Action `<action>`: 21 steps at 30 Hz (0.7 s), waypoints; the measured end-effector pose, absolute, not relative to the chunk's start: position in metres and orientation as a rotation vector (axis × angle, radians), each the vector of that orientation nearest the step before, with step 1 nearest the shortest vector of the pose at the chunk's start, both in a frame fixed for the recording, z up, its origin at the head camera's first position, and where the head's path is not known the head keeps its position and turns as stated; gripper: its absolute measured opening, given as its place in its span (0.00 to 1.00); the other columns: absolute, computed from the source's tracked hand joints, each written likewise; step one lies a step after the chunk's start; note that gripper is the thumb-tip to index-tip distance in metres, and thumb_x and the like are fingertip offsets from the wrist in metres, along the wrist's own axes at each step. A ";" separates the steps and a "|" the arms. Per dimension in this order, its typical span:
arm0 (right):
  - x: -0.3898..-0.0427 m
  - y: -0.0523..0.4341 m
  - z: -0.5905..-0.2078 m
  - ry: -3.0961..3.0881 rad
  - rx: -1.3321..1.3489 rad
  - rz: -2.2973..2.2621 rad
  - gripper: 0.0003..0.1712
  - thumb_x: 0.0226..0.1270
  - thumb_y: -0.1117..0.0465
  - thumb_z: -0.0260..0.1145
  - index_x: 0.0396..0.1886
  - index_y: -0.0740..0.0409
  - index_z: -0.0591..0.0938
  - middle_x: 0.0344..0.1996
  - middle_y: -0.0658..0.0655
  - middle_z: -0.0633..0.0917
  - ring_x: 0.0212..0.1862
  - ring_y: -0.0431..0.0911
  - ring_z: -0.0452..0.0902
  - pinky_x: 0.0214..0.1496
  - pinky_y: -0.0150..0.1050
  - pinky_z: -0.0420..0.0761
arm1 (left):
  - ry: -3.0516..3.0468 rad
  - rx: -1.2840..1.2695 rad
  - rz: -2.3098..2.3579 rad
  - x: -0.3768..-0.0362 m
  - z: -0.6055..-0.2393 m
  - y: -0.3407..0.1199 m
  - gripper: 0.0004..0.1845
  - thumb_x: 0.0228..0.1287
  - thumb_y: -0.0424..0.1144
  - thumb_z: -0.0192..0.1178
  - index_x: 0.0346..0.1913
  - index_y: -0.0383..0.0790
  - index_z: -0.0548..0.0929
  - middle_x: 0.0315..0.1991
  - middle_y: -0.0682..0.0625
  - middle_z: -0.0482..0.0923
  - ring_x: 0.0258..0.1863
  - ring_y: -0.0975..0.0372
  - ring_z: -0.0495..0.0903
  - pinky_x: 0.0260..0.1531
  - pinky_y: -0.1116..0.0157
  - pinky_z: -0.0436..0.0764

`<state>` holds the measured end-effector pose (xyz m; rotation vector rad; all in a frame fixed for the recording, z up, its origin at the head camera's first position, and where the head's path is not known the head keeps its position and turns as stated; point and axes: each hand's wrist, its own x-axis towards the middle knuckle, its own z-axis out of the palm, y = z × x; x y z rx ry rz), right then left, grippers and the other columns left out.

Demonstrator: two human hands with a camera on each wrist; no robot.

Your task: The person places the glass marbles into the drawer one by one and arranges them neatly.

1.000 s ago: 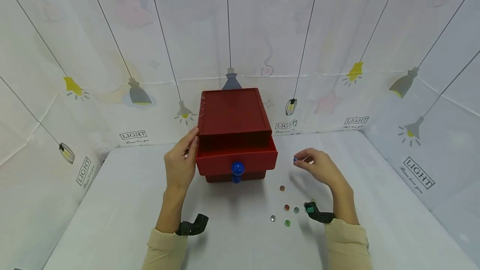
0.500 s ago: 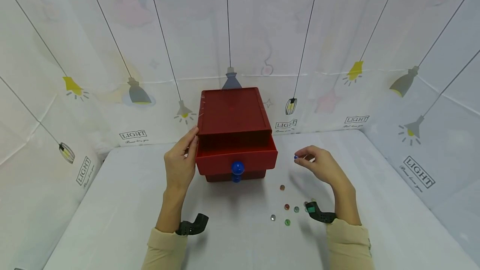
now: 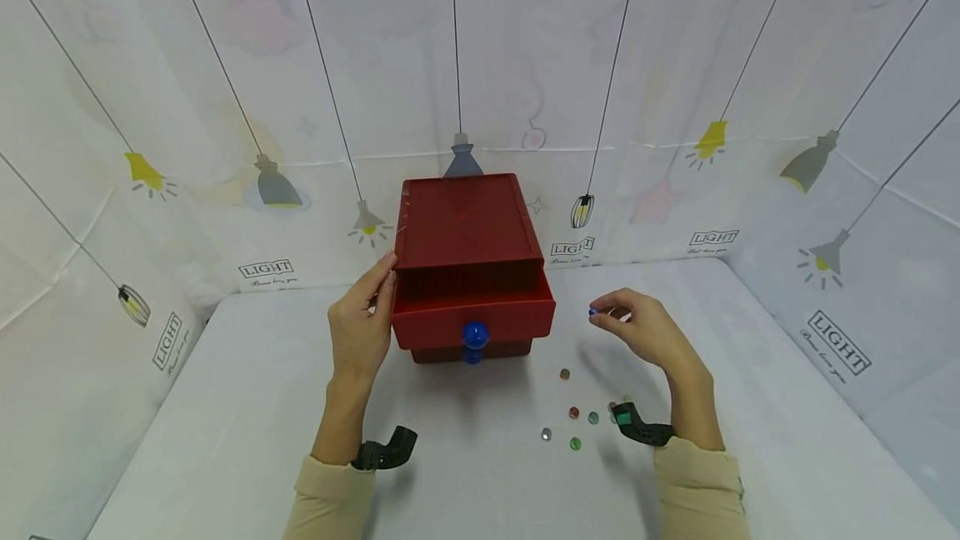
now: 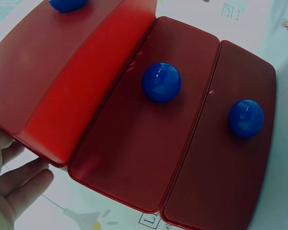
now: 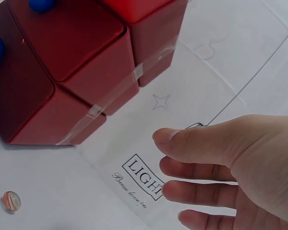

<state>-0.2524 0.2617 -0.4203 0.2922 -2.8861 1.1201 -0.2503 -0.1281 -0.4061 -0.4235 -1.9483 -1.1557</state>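
The red drawer box [image 3: 465,257] stands at the back of the white table [image 3: 225,440], its top drawer [image 3: 472,315] pulled open (blue knob [image 3: 475,337] facing the person). The left hand [image 3: 362,323] rests against the box's left side, fingers straight and relaxed, gripping nothing. The right hand [image 3: 645,332] hovers to the right of the box, level with the open drawer, pinching a small blue marble [image 3: 592,312] between thumb and fingertips. Loose marbles [image 3: 573,413] lie on the table in front of the box, to its right, near the right wrist.
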 end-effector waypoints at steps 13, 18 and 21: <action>-0.251 0.261 -0.418 -2.885 0.297 1.125 0.15 0.71 0.54 0.65 0.52 0.55 0.84 0.48 0.57 0.86 0.49 0.52 0.79 0.46 0.38 0.80 | -1.972 -0.401 -1.150 -0.249 -0.406 -0.128 0.17 0.73 0.35 0.58 0.62 0.42 0.82 0.59 0.48 0.83 0.54 0.57 0.86 0.46 0.83 0.79; -0.251 0.262 -0.418 -2.892 0.294 1.120 0.15 0.72 0.53 0.65 0.53 0.55 0.84 0.48 0.57 0.86 0.50 0.52 0.79 0.46 0.39 0.80 | -1.956 -0.406 -1.149 -0.250 -0.405 -0.127 0.17 0.73 0.35 0.58 0.62 0.41 0.82 0.58 0.47 0.84 0.52 0.54 0.87 0.45 0.84 0.79; -0.250 0.261 -0.417 -2.901 0.288 1.119 0.16 0.72 0.52 0.65 0.53 0.54 0.84 0.49 0.57 0.85 0.50 0.52 0.79 0.46 0.39 0.81 | -1.953 -0.405 -1.146 -0.250 -0.405 -0.127 0.17 0.73 0.35 0.58 0.62 0.41 0.83 0.58 0.46 0.84 0.52 0.54 0.87 0.45 0.84 0.79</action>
